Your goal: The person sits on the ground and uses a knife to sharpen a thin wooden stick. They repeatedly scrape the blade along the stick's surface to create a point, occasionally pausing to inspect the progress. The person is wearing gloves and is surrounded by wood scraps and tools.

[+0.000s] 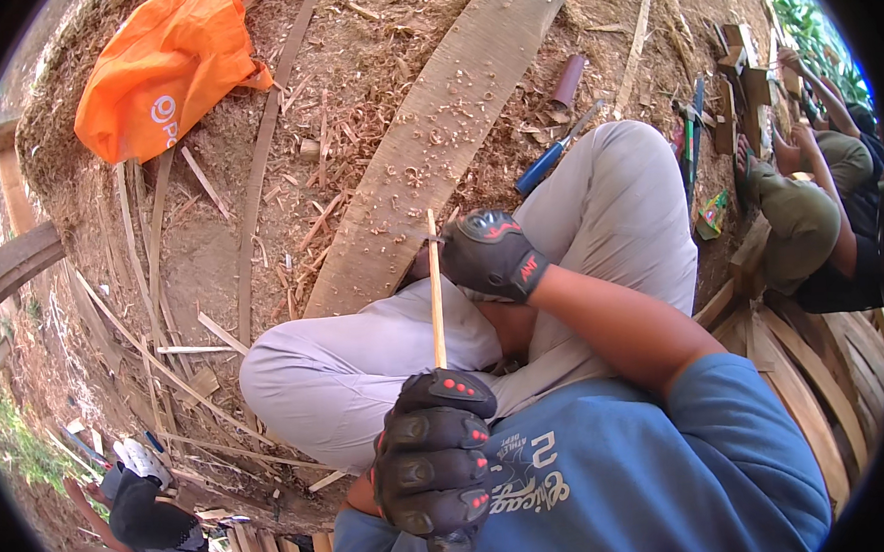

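I sit cross-legged, both hands in black gloves with red marks. My left hand [436, 456], close to my chest, is closed round the lower end of a thin wooden stick [438, 316]. The stick points away from me over my lap. Near its far end my right hand [491, 255] is closed on a small tool, seemingly a knife, whose handle the glove hides. A thin dark blade-like part [422, 236] shows at the stick, crossing it. Beyond the stick lies a wide plank [435, 136] strewn with curled shavings.
A blue-handled chisel-like tool [541, 169] and a brown tube [570, 81] lie beyond my right knee. An orange bag [171, 70] rests at the far left. Wood strips and shavings cover the ground. People sit at the right [818, 196] and lower left [154, 511].
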Tool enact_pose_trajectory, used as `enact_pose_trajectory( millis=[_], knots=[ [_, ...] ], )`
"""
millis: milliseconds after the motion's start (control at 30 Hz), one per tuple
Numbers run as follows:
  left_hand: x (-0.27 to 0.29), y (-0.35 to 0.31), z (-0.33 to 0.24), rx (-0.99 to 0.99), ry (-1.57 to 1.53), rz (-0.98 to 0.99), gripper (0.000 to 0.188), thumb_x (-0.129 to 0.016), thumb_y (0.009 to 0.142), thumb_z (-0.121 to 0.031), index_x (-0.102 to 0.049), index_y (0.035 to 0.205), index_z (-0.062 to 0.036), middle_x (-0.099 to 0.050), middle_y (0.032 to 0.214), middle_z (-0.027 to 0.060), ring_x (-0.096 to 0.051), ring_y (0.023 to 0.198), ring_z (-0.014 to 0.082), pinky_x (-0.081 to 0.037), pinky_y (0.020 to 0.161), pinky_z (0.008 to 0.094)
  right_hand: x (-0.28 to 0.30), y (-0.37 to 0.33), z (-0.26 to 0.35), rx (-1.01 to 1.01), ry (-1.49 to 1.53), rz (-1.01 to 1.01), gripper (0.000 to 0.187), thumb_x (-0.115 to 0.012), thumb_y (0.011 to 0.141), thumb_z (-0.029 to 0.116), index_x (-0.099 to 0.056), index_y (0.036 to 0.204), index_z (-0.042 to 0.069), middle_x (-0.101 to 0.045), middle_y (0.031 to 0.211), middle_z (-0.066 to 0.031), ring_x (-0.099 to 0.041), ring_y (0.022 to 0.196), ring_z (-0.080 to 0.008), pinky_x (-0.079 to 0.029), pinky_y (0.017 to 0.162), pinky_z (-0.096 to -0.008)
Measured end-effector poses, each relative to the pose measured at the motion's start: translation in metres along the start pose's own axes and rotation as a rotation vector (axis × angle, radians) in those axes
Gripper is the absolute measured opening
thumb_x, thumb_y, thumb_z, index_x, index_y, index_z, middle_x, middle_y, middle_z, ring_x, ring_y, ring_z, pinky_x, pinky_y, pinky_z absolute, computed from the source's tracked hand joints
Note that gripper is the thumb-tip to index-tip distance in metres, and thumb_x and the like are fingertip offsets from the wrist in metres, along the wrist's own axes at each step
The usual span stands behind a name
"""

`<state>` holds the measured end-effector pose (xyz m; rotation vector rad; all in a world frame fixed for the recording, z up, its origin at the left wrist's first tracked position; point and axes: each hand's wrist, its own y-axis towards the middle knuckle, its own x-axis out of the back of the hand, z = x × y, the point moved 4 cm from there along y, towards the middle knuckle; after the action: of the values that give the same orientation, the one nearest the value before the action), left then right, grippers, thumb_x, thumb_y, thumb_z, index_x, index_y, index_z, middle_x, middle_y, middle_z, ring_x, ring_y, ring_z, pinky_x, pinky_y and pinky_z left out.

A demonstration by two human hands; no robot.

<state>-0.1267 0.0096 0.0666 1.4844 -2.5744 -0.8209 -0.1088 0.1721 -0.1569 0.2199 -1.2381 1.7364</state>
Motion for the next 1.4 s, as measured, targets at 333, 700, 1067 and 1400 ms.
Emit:
enact_pose_trajectory(
  millis=[333,700,1067,1400],
  knots=[
    [-0.005,0.009,0.008,0.024,-0.016,0.081,0.04,-0.062,0.1,-0.049,-0.059,0.081,-0.0144,-0.056,0.077,0.0032,-0.059,0.07,0.025,-0.059,0.069,0.0511,-0.014,0.01,-0.021,0.03,-0.074,0.023,0.028,-0.064,0.087,0.03,-0.074,0.082,0.004,-0.07,0.075,-0.0173,-0.072,0.071,-0.0361,-0.057,0.067,-0.0504],
    [-0.011,0.008,0.011,0.083,-0.031,0.309,0.025,-0.071,0.076,-0.038,-0.057,0.074,-0.0177,-0.054,0.072,-0.0004,-0.064,0.076,0.0249,-0.059,0.08,0.0533,-0.023,-0.001,-0.022,0.071,-0.144,-0.116,0.023,-0.065,0.086,0.028,-0.074,0.084,0.007,-0.071,0.079,-0.0161,-0.071,0.075,-0.0364,-0.057,0.069,-0.049],
    [-0.003,0.011,0.012,0.142,-0.006,0.351,0.026,-0.075,0.066,-0.039,-0.06,0.074,-0.0192,-0.057,0.074,-0.0004,-0.067,0.082,0.0279,-0.059,0.087,0.0546,-0.019,-0.001,-0.019,0.134,-0.153,-0.024,0.029,-0.067,0.086,0.034,-0.078,0.079,0.008,-0.073,0.081,-0.0175,-0.073,0.079,-0.0352,-0.058,0.073,-0.0472],
    [0.0,0.019,0.008,0.191,-0.037,0.408,0.026,-0.076,0.066,-0.038,-0.062,0.076,-0.0185,-0.059,0.076,0.0006,-0.067,0.082,0.0296,-0.059,0.087,0.0546,-0.015,0.006,-0.024,0.052,-0.113,-0.032,0.023,-0.07,0.083,0.03,-0.078,0.078,0.01,-0.074,0.081,-0.0151,-0.074,0.08,-0.0338,-0.059,0.075,-0.0456]
  ],
)
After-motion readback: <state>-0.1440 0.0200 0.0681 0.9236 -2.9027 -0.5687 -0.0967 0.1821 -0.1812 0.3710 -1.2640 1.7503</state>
